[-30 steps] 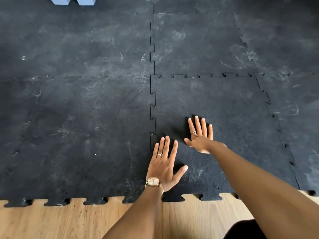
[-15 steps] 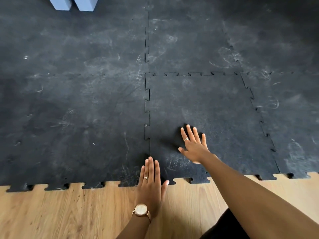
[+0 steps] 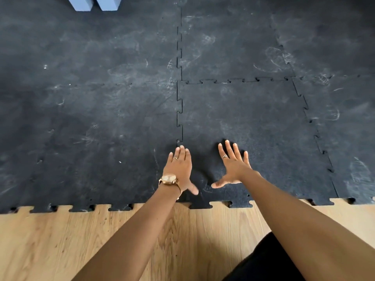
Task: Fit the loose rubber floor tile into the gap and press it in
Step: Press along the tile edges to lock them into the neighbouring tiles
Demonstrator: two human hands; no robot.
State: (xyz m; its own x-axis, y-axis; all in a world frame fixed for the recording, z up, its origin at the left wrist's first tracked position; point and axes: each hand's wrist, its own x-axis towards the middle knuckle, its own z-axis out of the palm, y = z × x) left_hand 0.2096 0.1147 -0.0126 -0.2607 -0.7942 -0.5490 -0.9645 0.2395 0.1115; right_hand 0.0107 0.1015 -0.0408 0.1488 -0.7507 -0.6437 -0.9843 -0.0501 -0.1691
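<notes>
The black rubber tile (image 3: 249, 126) with puzzle-shaped edges lies in the gap among the other dark tiles, its seams showing on the left, far and right sides. My left hand (image 3: 179, 169), wearing a gold watch, lies flat on the left seam near the tile's front corner, fingers together and thumb out. My right hand (image 3: 233, 166) rests flat on the tile's near part, fingers spread. Neither hand holds anything.
Dark scuffed rubber tiles (image 3: 91, 118) cover the floor to the left, far side and right. Bare wooden floor (image 3: 101, 240) runs along the near edge of the mat. Two pale blue blocks (image 3: 95, 3) stand at the far left.
My left hand moved from the wood floor edge forward onto the left seam. My right hand stayed on the tile, spreading slightly. The view shifted a little.
</notes>
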